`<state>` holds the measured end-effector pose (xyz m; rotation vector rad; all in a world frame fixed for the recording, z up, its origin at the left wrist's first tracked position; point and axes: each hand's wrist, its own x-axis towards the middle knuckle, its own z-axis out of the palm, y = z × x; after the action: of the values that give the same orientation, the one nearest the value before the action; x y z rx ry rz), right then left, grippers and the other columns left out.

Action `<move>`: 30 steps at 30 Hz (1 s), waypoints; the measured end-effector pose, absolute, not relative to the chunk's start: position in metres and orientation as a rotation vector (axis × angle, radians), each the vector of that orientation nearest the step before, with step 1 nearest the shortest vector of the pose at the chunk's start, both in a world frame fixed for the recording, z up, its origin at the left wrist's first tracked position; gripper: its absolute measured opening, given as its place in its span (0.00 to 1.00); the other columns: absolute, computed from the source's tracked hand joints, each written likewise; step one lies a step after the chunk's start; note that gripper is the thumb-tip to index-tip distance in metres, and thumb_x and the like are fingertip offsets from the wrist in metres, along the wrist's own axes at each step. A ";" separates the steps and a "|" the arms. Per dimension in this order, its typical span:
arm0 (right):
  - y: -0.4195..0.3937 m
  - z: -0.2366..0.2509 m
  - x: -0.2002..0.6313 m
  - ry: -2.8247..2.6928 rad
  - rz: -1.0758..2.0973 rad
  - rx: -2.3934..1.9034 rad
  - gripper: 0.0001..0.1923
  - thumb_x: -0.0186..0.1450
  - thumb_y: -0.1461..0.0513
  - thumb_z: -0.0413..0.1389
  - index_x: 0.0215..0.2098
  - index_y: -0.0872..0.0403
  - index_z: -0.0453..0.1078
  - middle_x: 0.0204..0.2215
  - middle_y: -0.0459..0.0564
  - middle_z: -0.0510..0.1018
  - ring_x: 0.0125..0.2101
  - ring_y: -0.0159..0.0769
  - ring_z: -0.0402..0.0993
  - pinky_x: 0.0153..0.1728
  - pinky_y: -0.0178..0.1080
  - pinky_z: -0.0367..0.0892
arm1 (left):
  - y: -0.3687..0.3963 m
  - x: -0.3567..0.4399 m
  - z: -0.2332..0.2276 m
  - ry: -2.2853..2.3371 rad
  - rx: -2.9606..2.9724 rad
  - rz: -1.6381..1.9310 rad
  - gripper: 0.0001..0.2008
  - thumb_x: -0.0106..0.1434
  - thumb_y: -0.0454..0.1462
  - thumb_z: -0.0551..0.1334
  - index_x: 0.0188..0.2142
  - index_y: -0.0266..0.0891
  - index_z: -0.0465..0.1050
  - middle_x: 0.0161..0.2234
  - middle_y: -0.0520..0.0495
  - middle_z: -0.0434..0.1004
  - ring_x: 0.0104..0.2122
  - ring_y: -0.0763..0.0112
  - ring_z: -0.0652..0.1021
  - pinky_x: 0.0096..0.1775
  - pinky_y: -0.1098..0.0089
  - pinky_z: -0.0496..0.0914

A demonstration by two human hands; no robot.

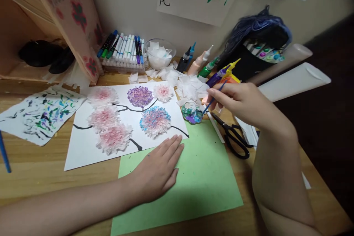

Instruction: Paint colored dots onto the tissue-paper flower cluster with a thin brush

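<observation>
My right hand [235, 99] pinches a thin blue paintbrush [213, 99], its tip down at the small flower-shaped paint palette [192, 113] with purple, green, white and blue paint. My left hand [159, 166] lies flat, fingers stretched out, on the green sheet [204, 180] and the lower edge of the white paper [91, 158]. On that paper are ruffled tissue flowers with black painted stems: several are pink and white, one is purple [139, 96], and one has blue-tipped upper petals [155, 121].
Black scissors [235, 138] lie right of the palette. Behind are torn white tissue pieces [190, 87], paint bottles [196, 63], a glass bowl [160, 53] and a marker set [124, 49]. A paint-smeared paper [44, 114] and another blue brush [4, 153] lie left.
</observation>
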<state>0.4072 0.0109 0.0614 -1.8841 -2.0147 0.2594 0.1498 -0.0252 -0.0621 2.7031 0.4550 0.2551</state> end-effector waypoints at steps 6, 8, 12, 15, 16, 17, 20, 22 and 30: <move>0.019 0.054 0.409 -2.027 0.305 -1.873 0.22 0.68 0.52 0.51 0.20 0.52 0.72 0.17 0.43 0.77 0.19 0.29 0.70 0.22 0.34 0.60 | -0.024 0.151 -0.062 0.442 2.728 0.242 0.27 0.66 0.33 0.52 0.64 0.25 0.54 0.66 0.30 0.53 0.66 0.51 0.56 0.63 0.53 0.60; 0.020 0.052 0.410 -2.002 0.295 -1.902 0.22 0.68 0.52 0.52 0.20 0.52 0.71 0.18 0.43 0.77 0.19 0.30 0.70 0.22 0.34 0.59 | -0.024 0.151 -0.062 0.437 2.741 0.236 0.27 0.66 0.33 0.52 0.64 0.24 0.54 0.66 0.29 0.53 0.66 0.50 0.56 0.62 0.53 0.60; 0.021 0.051 0.410 -1.961 0.300 -1.895 0.22 0.68 0.52 0.52 0.19 0.52 0.70 0.18 0.44 0.78 0.20 0.30 0.70 0.23 0.35 0.59 | -0.024 0.151 -0.062 0.434 2.737 0.258 0.27 0.66 0.32 0.52 0.63 0.24 0.55 0.66 0.28 0.54 0.66 0.50 0.56 0.63 0.53 0.60; 0.022 0.052 0.409 -1.955 0.291 -1.861 0.23 0.67 0.50 0.52 0.18 0.51 0.69 0.18 0.44 0.77 0.19 0.31 0.69 0.23 0.35 0.59 | -0.024 0.150 -0.063 0.434 2.726 0.280 0.27 0.66 0.32 0.52 0.63 0.24 0.54 0.66 0.29 0.55 0.66 0.50 0.56 0.63 0.54 0.59; 0.021 0.052 0.409 -1.954 0.289 -1.860 0.23 0.67 0.50 0.52 0.18 0.51 0.70 0.18 0.44 0.77 0.19 0.31 0.69 0.23 0.35 0.59 | -0.024 0.150 -0.063 0.435 2.729 0.284 0.27 0.66 0.32 0.52 0.63 0.24 0.55 0.66 0.29 0.55 0.66 0.50 0.56 0.63 0.54 0.59; 0.021 0.053 0.409 -1.952 0.290 -1.864 0.24 0.67 0.50 0.52 0.18 0.51 0.70 0.18 0.44 0.77 0.20 0.31 0.70 0.23 0.35 0.59 | -0.024 0.150 -0.063 0.434 2.733 0.284 0.27 0.66 0.32 0.52 0.63 0.24 0.55 0.66 0.29 0.55 0.66 0.50 0.57 0.63 0.54 0.60; 0.018 0.056 0.412 -1.926 0.303 -1.881 0.22 0.67 0.50 0.52 0.20 0.51 0.72 0.19 0.44 0.78 0.21 0.31 0.72 0.24 0.35 0.61 | -0.024 0.150 -0.063 0.429 2.740 0.269 0.27 0.66 0.32 0.52 0.63 0.23 0.55 0.66 0.28 0.54 0.66 0.48 0.57 0.62 0.53 0.60; 0.014 0.059 0.412 -1.886 0.303 -1.860 0.21 0.67 0.50 0.53 0.22 0.51 0.73 0.20 0.45 0.79 0.22 0.32 0.73 0.25 0.36 0.63 | -0.024 0.151 -0.063 0.430 2.737 0.253 0.27 0.66 0.32 0.52 0.63 0.23 0.55 0.66 0.27 0.54 0.65 0.47 0.58 0.62 0.52 0.61; 0.000 0.064 0.376 -1.680 0.302 -1.454 0.17 0.69 0.55 0.51 0.25 0.51 0.74 0.25 0.46 0.79 0.24 0.29 0.74 0.26 0.34 0.67 | -0.026 0.152 -0.058 0.438 2.680 0.183 0.28 0.68 0.35 0.52 0.64 0.22 0.54 0.67 0.28 0.50 0.66 0.47 0.55 0.63 0.53 0.58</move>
<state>0.3757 -0.0001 0.0642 -1.4545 -1.6799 0.3024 0.1516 -0.0260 -0.0585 2.6802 0.4380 0.1834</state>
